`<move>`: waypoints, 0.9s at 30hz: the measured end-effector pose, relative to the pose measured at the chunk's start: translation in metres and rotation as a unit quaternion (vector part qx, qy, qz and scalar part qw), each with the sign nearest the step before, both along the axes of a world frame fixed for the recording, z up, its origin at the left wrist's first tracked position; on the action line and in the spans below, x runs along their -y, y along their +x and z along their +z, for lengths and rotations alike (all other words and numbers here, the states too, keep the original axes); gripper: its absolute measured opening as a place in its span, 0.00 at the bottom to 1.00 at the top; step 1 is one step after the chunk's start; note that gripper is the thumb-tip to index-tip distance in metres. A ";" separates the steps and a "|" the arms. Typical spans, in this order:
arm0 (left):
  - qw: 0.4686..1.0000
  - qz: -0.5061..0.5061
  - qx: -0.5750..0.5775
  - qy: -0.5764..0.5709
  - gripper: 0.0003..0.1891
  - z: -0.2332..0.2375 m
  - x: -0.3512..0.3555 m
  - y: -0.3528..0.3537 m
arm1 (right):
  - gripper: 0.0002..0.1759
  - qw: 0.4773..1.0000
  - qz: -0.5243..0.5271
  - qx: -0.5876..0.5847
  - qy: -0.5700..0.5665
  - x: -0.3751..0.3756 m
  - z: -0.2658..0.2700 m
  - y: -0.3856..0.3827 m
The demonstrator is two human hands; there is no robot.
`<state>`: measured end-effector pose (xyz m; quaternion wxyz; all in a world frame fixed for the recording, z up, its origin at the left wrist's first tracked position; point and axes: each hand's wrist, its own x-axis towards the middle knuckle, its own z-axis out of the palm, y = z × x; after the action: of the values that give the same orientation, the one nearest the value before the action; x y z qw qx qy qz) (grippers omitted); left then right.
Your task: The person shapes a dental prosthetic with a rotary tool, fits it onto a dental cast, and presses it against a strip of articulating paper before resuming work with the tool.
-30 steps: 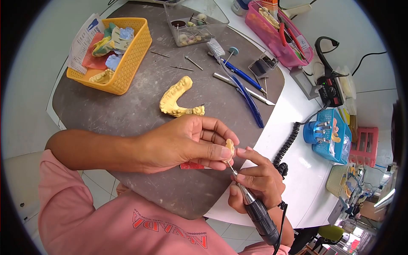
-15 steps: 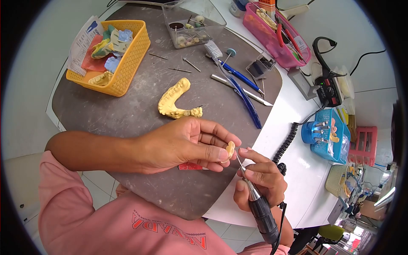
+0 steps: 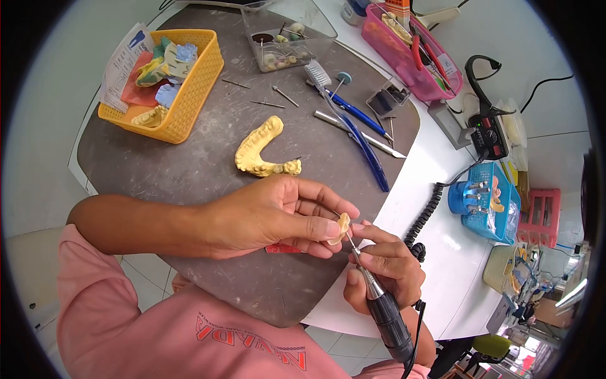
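- Head view: small, cream-yellow, rounded tooth-shaped piece [image 3: 343, 225] sits above the grey-brown worktop [image 3: 208, 170], pinched in the left hand [image 3: 274, 218], thumb against fingers.
- Right hand [image 3: 390, 268] is clamped around the slim silver nose of a black-and-silver cylindrical rotary handpiece [image 3: 389, 322]. Its thin metal bur [image 3: 351, 240] points at the piece; whether the tip touches cannot be told.
- Handling, judged by look: piece likely light, stiff and hard, perhaps brittle at thin edges; smooth faces could slip or twist under side load.
- Hold, judged: pinch the broad sides, thumb opposed by a finger, pads clear of the bur and of any thin rim.
- Handpiece probably the heavier item, rigid; best held pen-fashion near the nose, black cable [image 3: 418, 335] free.
- Pale-yellow horseshoe-shaped dental model [image 3: 251, 153] lies on the worktop beyond the left hand; probably chalky, chips if dropped; lift by its thick curve.
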<state>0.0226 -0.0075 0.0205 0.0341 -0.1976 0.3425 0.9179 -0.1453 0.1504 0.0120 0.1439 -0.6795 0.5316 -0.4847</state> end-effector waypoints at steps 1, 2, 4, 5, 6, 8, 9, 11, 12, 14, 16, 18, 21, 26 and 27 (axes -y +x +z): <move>1.000 -0.001 0.000 0.001 0.21 0.000 0.000 0.000 | 0.17 1.000 0.000 0.000 0.000 0.000 0.001 0.000; 1.000 -0.001 0.000 0.001 0.21 0.000 0.000 0.000 | 0.17 1.000 0.006 -0.003 0.004 0.000 0.001 -0.001; 1.000 0.001 -0.002 0.002 0.21 -0.001 0.000 0.000 | 0.17 1.000 0.013 -0.006 0.007 0.000 0.001 -0.001; 1.000 0.001 -0.002 0.002 0.21 -0.001 0.000 0.000 | 0.17 1.000 0.006 -0.005 0.006 -0.001 0.001 0.000; 1.000 0.000 -0.002 0.003 0.21 0.000 0.000 0.000 | 0.17 1.000 -0.001 -0.004 0.006 -0.001 0.001 0.000; 1.000 -0.002 -0.001 0.003 0.21 0.000 0.000 0.000 | 0.17 1.000 -0.001 -0.001 0.002 -0.001 0.000 0.000; 1.000 -0.001 0.000 0.003 0.21 0.001 0.000 0.000 | 0.17 1.000 0.000 0.001 -0.001 0.000 -0.001 0.000; 1.000 -0.001 0.001 0.003 0.21 0.001 0.000 0.000 | 0.17 1.000 0.001 0.000 0.001 -0.001 0.000 0.000; 1.000 -0.001 0.000 0.004 0.21 0.000 0.000 0.000 | 0.17 1.000 0.003 0.000 0.004 -0.001 0.000 0.000; 1.000 -0.002 0.000 0.005 0.21 0.000 0.000 0.000 | 0.17 1.000 0.002 0.003 0.001 -0.001 -0.001 0.000; 1.000 -0.003 -0.001 0.005 0.21 0.000 0.000 0.000 | 0.16 1.000 0.002 0.006 -0.002 -0.001 -0.001 0.000; 1.000 -0.005 0.000 0.004 0.21 0.001 0.000 0.000 | 0.16 1.000 0.003 0.006 0.002 -0.001 0.000 -0.001; 1.000 -0.007 0.002 0.003 0.22 0.001 0.000 0.000 | 0.16 1.000 0.008 0.003 0.004 -0.002 0.001 -0.001; 1.000 -0.010 0.003 0.007 0.22 0.000 0.000 0.000 | 0.16 1.000 0.002 0.011 0.012 -0.002 0.001 -0.001; 1.000 -0.009 0.003 0.007 0.22 0.000 0.000 0.000 | 0.16 1.000 0.003 0.010 0.015 -0.002 0.001 -0.001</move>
<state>0.0226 -0.0078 0.0209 0.0448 -0.1969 0.3374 0.9194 -0.1461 0.1529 0.0132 0.1613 -0.6738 0.5355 -0.4830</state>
